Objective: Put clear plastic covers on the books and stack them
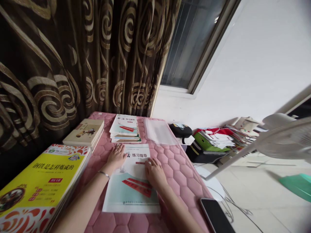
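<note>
Head view: left hand (116, 157) lies flat and released on a calligraphy booklet (131, 191); right hand (155, 173) rests curled on its page, grip unclear. Booklet sits on a pink quilted pad (179, 170), near a matching stack (125, 128) and yellow books (41, 181).

1. Left hand (116, 158) observed flat on calligraphy workbook (132, 202) (bangle (104, 174) worn on wrist).
2. Right hand (155, 173) placed on same cover.
3. Workbook laid on pink quilted mat (176, 171); stacked booklets (125, 129) seen beyond.
</note>
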`<state>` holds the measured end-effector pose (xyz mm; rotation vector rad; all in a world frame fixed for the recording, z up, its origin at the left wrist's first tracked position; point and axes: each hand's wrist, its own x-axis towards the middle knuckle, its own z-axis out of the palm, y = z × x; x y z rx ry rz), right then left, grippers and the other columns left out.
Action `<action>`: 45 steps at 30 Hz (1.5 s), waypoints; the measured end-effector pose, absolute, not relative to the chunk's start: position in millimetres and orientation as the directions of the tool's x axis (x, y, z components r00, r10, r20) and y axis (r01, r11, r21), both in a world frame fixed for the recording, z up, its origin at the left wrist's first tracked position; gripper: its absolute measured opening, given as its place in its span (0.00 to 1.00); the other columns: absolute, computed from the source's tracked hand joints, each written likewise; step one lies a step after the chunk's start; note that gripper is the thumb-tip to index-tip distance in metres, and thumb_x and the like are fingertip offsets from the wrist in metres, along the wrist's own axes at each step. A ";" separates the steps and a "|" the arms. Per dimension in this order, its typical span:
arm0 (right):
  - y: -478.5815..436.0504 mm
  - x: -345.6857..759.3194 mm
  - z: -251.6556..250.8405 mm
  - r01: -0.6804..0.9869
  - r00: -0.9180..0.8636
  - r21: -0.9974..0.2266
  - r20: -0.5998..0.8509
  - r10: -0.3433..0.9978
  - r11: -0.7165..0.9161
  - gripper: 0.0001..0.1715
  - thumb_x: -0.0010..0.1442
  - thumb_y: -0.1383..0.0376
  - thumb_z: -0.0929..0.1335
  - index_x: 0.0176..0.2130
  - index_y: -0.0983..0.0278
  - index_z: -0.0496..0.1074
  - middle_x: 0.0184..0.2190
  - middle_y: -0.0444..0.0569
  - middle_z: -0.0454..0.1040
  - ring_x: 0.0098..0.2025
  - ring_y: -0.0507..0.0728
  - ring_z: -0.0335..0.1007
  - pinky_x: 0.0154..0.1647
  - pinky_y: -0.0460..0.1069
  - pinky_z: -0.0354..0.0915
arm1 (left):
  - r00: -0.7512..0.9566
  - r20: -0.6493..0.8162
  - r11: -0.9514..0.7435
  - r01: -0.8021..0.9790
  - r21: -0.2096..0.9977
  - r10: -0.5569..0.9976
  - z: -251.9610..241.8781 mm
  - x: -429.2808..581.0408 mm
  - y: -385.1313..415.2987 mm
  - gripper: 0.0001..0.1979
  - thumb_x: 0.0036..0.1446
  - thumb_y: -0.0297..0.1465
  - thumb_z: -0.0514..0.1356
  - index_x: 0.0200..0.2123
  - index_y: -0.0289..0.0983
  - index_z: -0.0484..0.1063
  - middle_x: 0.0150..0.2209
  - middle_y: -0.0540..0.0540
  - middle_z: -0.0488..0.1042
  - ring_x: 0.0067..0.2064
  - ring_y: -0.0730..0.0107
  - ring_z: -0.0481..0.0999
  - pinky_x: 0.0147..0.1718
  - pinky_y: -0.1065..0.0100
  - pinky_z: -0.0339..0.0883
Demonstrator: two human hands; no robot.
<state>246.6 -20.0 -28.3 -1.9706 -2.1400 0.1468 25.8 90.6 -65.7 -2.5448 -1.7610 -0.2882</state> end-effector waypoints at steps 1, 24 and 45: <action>-14.2 239.3 -23.5 0.968 -0.092 -0.224 0.086 0.992 0.109 0.23 0.66 0.68 0.59 0.56 0.68 0.72 0.65 0.57 0.62 0.68 0.66 0.52 0.65 0.60 0.55 | 0.337 0.173 -0.354 0.932 0.076 0.925 -66.5 26.7 89.7 0.31 0.66 0.39 0.45 0.68 0.31 0.55 0.69 0.36 0.53 0.70 0.52 0.52 0.66 0.49 0.48; 78.7 245.9 -50.8 0.968 -0.042 -0.246 0.006 0.999 0.042 0.39 0.71 0.53 0.51 0.70 0.74 0.46 0.72 0.58 0.42 0.73 0.60 0.34 0.71 0.58 0.35 | 0.387 0.120 -0.400 0.911 0.104 0.914 -51.5 76.0 74.4 0.30 0.66 0.39 0.44 0.68 0.33 0.55 0.70 0.38 0.50 0.71 0.53 0.51 0.67 0.44 0.44; -12.3 165.3 -38.4 0.935 -0.179 -0.307 0.029 0.983 0.179 0.33 0.69 0.64 0.54 0.68 0.78 0.51 0.70 0.63 0.43 0.73 0.64 0.36 0.70 0.60 0.43 | 0.464 0.392 -0.484 0.873 -0.053 0.794 -87.4 10.0 -36.7 0.27 0.64 0.32 0.47 0.64 0.33 0.63 0.67 0.39 0.60 0.67 0.57 0.61 0.64 0.54 0.56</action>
